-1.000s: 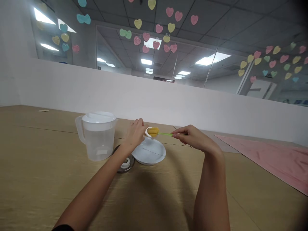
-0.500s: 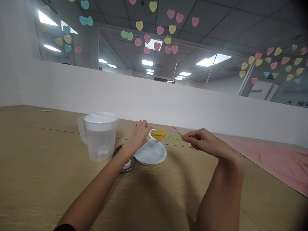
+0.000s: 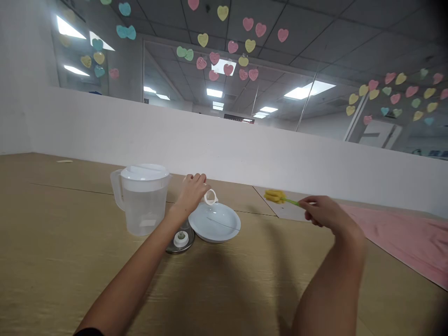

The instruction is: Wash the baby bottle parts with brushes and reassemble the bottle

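Note:
My left hand [image 3: 193,191] is closed round a bottle, tilted so its round white mouth [image 3: 210,197] faces right; most of its body is hidden by the fingers. Below it stands a white bowl [image 3: 215,228] with a thin dark line across its inside. My right hand [image 3: 320,212] pinches the green handle of a yellow sponge brush [image 3: 276,196], held in the air to the right of the bottle and apart from it. Partly behind my left forearm, a metal dish [image 3: 189,243] holds a small white cap [image 3: 181,239].
A lidded clear plastic pitcher [image 3: 145,205] stands left of the bowl, handle to the left. On the right lies a pink cloth [image 3: 402,233]. A low white wall [image 3: 224,144] closes off the back of the wooden table [image 3: 70,261], with glass above it.
The brush has moved right, away from the bottle's mouth, with my right hand. My left hand and the bottle have shifted slightly left, and more of the metal dish shows.

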### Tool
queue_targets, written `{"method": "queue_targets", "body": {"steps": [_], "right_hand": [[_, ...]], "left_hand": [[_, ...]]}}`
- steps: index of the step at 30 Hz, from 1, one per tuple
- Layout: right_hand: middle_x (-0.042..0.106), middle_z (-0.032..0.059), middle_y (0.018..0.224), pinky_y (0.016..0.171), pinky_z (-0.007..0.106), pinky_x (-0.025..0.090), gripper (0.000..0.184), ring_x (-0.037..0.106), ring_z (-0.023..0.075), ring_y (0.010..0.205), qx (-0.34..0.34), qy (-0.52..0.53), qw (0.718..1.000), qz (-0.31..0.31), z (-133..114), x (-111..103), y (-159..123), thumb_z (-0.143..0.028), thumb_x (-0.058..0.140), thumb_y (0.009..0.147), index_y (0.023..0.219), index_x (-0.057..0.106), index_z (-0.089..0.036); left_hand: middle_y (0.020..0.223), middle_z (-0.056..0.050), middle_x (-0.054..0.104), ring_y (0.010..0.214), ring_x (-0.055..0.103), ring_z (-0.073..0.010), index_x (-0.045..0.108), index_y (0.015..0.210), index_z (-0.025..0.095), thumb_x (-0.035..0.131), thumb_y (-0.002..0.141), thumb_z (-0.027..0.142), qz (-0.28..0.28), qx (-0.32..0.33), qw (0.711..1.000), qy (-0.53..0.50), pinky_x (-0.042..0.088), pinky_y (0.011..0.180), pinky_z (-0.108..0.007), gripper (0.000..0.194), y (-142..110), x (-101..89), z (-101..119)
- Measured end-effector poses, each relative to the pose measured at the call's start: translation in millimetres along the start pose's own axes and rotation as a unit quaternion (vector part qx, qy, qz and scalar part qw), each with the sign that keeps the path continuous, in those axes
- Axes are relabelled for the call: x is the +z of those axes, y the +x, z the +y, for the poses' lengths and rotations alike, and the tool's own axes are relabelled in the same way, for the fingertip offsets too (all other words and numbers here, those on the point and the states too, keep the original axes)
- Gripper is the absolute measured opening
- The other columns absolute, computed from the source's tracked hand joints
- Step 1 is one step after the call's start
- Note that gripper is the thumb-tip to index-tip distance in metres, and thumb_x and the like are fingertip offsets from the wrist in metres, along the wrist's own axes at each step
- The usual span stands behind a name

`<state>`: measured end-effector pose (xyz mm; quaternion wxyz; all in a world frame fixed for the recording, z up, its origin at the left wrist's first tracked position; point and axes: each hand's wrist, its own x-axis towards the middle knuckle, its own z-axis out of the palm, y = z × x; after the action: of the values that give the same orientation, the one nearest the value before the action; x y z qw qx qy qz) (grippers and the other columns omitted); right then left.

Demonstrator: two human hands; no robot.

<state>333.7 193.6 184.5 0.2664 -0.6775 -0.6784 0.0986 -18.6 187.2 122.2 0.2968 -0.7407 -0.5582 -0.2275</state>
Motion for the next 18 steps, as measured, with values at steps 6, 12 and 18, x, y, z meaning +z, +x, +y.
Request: {"method": "queue_targets", "body": {"steps": [6, 12, 18], "right_hand": [[0.062, 0.0091, 0.067, 0.047, 0.021, 0.044, 0.016, 0.053, 0.0089, 0.047, -0.002, -0.032, 0.986, -0.165, -27, 71, 50, -0.016, 0.044, 0.078, 0.080, 0.058, -0.008], [0.062, 0.0114, 0.059, 0.051, 0.025, 0.047, 0.011, 0.057, 0.0144, 0.049, 0.012, -0.060, 0.958, -0.280, -22, 128, 68, -0.012, 0.053, 0.069, 0.059, 0.056, -0.008], [0.061, 0.0082, 0.055, 0.054, 0.030, 0.049, 0.004, 0.062, 0.0200, 0.055, 0.039, -0.100, 0.933, -0.343, -9, 155, 77, -0.013, 0.060, 0.064, 0.065, 0.058, -0.009]], "left_hand": [[0.104, -0.007, 0.055, 0.096, 0.053, -0.0228, 0.057, 0.110, 0.019, 0.072, 0.058, 0.037, -0.088, -0.122, 0.947, -0.284, 0.043, 0.082, -0.032, 0.057, 1, 2.5, 2], [0.120, -0.007, 0.052, 0.103, 0.053, -0.0226, 0.041, 0.128, 0.023, 0.075, 0.054, 0.042, -0.082, -0.176, 0.861, -0.470, 0.045, 0.083, -0.030, 0.084, 2, -16.2, 6], [0.116, -0.006, 0.056, 0.100, 0.055, -0.0210, 0.049, 0.120, 0.021, 0.072, 0.058, 0.041, -0.102, -0.144, 0.838, -0.517, 0.047, 0.080, -0.029, 0.070, 3, -30.4, 15]]}}
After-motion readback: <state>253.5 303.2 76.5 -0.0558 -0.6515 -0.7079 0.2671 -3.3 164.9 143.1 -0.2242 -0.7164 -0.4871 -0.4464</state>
